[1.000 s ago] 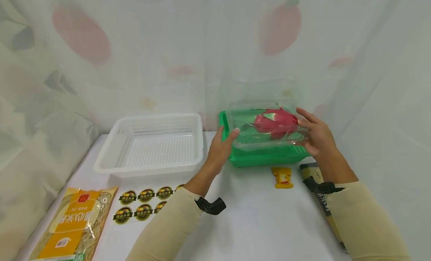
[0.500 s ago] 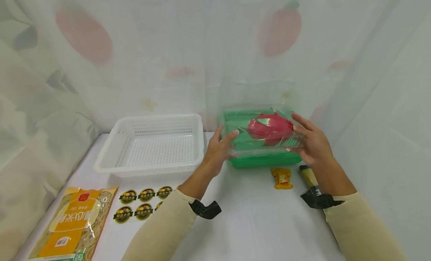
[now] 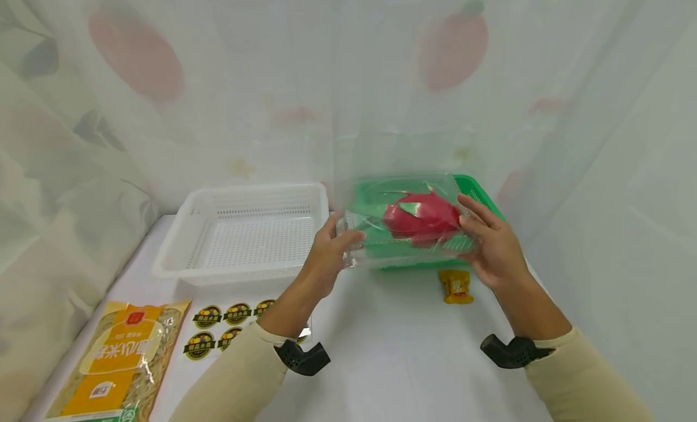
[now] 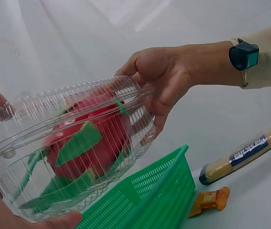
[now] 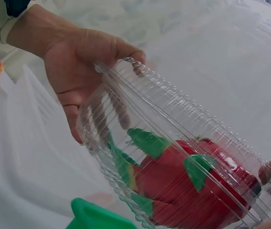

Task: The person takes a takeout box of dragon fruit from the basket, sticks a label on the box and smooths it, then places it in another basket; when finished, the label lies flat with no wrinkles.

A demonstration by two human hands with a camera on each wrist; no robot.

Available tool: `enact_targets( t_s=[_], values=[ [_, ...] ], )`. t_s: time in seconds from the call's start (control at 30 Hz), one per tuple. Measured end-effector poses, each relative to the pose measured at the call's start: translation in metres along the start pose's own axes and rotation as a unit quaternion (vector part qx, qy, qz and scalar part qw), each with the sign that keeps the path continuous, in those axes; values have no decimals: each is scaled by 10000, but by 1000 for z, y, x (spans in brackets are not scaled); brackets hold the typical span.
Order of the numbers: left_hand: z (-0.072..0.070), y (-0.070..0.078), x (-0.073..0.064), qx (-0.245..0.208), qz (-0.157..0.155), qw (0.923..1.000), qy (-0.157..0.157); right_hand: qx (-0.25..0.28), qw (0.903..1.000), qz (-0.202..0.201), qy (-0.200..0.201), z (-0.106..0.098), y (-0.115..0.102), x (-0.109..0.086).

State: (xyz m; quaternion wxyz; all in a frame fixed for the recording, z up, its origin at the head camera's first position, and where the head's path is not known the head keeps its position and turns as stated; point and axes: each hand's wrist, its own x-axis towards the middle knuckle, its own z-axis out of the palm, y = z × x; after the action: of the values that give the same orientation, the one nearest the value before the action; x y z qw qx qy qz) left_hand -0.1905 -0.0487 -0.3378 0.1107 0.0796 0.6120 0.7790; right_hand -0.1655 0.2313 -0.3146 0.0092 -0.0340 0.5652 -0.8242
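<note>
A clear plastic clamshell box (image 5: 159,93) is held up between both hands, its lid down over the base. Inside it lies a red dragon fruit (image 3: 422,217) with green scales, towards the right end. My left hand (image 3: 325,255) grips the left end, thumb on the near side. At the opposite end my right hand (image 3: 492,249) grips the box, with fingers on top and below. The green basket (image 3: 474,189) stands behind and beneath the box, which partly hides it; the left wrist view shows the box raised above that basket (image 4: 159,191).
Left of the green basket stands a white perforated basket (image 3: 242,273). A small orange packet (image 3: 456,287) lies in front. Round stickers (image 3: 207,316) and a bag of noodles (image 3: 125,349) are at the left. A long printed packet (image 4: 247,152) lies at the right.
Both hands have moved the box with the dragon fruit left and slightly nearer. More of the green basket's right side now shows. The baskets and packets stay put.
</note>
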Motion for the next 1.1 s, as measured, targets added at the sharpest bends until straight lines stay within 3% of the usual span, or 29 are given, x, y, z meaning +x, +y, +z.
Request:
enact_targets(
  t_s=[0.23, 0.43, 0.7, 1.1],
  values=[
    [-11, 1, -20, 210, -79, 9996, 150, -104, 9997, -98, 177, 13, 10, -13],
    [-18, -3, -36, 435, 51, 9990, 98, -158, 9995, -165, 211, 20, 19, -28],
    [-22, -10, -49, 475, 112, 9987, 154, -45, 9992, -320, 237, 24, 34, -41],
    [-32, -29, -68, 452, 57, 9986, 267, -412, 9971, -515, 373, 25, 66, -57]
  ],
)
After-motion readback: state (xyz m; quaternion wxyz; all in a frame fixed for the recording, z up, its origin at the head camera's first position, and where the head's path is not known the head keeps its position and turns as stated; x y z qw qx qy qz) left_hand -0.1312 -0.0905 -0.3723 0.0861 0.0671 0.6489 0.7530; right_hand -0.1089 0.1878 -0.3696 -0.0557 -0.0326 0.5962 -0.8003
